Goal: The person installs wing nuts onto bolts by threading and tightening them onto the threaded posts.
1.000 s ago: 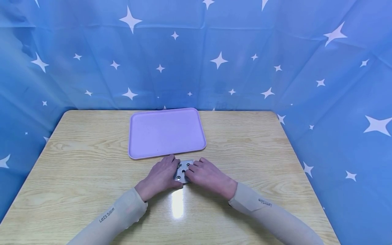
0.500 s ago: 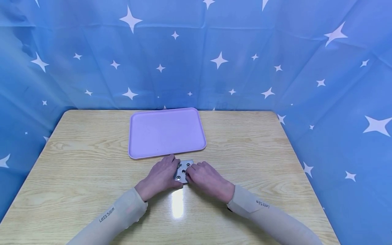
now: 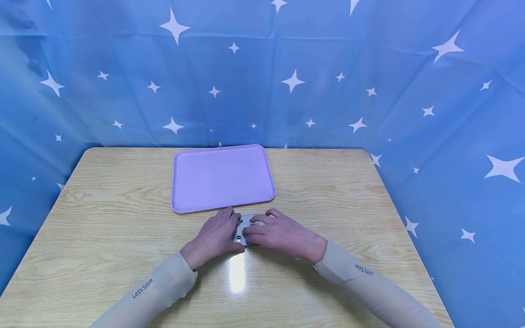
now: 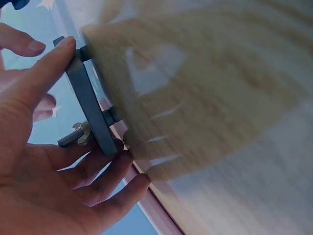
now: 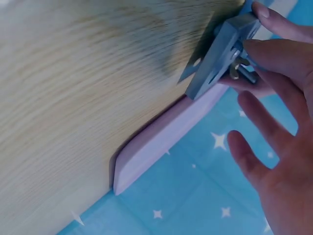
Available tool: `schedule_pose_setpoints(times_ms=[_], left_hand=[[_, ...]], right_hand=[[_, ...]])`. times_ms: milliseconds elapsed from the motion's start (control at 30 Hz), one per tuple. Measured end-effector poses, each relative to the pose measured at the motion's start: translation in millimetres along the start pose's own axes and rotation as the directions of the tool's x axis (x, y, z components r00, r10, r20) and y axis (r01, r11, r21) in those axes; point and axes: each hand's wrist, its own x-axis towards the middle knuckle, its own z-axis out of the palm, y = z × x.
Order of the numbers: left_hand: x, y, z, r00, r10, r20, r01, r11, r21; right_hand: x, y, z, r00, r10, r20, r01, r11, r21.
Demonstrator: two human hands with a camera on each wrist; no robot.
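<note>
A thick grey metal plate (image 3: pixel 239 232) with round holes lies near the middle of the table. My left hand (image 3: pixel 214 238) grips it across its width, thumb on the near edge and fingertips on the far one. The left wrist view shows the plate (image 4: pixel 92 103) edge-on, raised on dark stubs beneath. A threaded bolt (image 4: pixel 71 137) bearing a brass-coloured wing nut (image 5: pixel 236 68) stands up from it by the left fingers. My right hand (image 3: pixel 283 234) hovers over the plate's right part, fingers spread. Its thumb is at the plate's face; whether it touches is unclear.
Just beyond the hands lies a purple rectangular tray (image 3: pixel 223 207), close to the plate's far edge. The wood-grain table (image 3: pixel 328 191) ends at a blue curtain (image 3: pixel 262 105) with white stars, which hangs behind it and at both sides.
My right hand's curled fingers have spread apart and the hand has turned, with its wrist shifting right. The left hand and plate have stayed put.
</note>
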Motion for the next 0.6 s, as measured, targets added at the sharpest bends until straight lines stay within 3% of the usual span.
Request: schedule_pose_setpoints(times_ms=[267, 600], left_hand=[[0.8, -0.3, 0.4, 1.0, 0.005, -0.005, -0.005, 1.0, 0.011], [0.7, 0.4, 0.8, 1.0, -0.002, 0.009, 0.002, 1.0, -0.004]], right_hand=[[1.6, -0.9, 3.0, 1.0, 0.002, -0.018, -0.002, 1.0, -0.018], [8.3, -6.7, 12.6, 0.991, 0.1, -0.09, -0.103, 0.994, -0.034]])
